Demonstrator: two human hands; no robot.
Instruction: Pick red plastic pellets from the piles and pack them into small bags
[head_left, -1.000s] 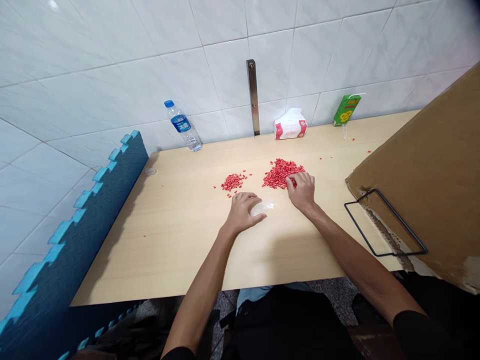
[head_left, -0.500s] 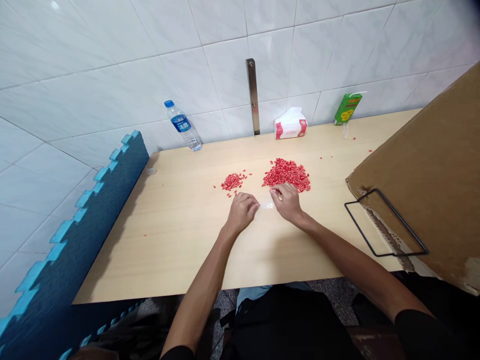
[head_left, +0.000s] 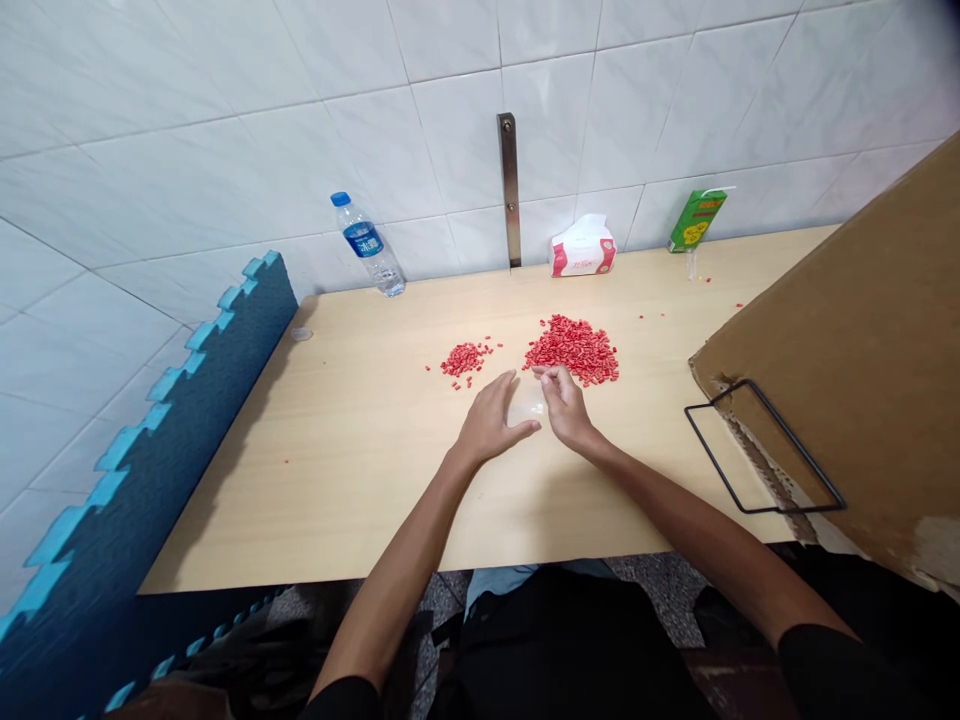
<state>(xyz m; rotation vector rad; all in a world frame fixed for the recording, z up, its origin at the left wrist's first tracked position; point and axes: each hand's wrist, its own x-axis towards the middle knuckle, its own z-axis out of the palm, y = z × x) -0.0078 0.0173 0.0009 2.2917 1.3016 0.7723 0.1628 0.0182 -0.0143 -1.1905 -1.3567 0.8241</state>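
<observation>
My left hand (head_left: 493,422) is open over the table, its thumb spread away from the fingers. Between my two hands lies a small clear plastic piece (head_left: 528,407), too faint to tell whether it is a bag or a film. My right hand (head_left: 564,405) is at its right side, fingers curled together; whatever they hold is hidden. Just beyond the right hand is a large heap of small red pellet-like pieces (head_left: 574,347). A smaller cluster of the same red pieces (head_left: 463,359) sits to the left, past my left fingertips.
Along the tiled wall stand a water bottle (head_left: 367,245), a tissue pack (head_left: 583,250) and a green drink carton (head_left: 697,220). A cardboard sheet (head_left: 847,360) with a black wire frame (head_left: 765,448) borders the right. Blue foam matting (head_left: 217,370) edges the table (head_left: 337,500) on the left.
My left hand has gone from a pinch to spread fingers, around the left side of the clear plastic. My right hand has shifted slightly left, still curled.
</observation>
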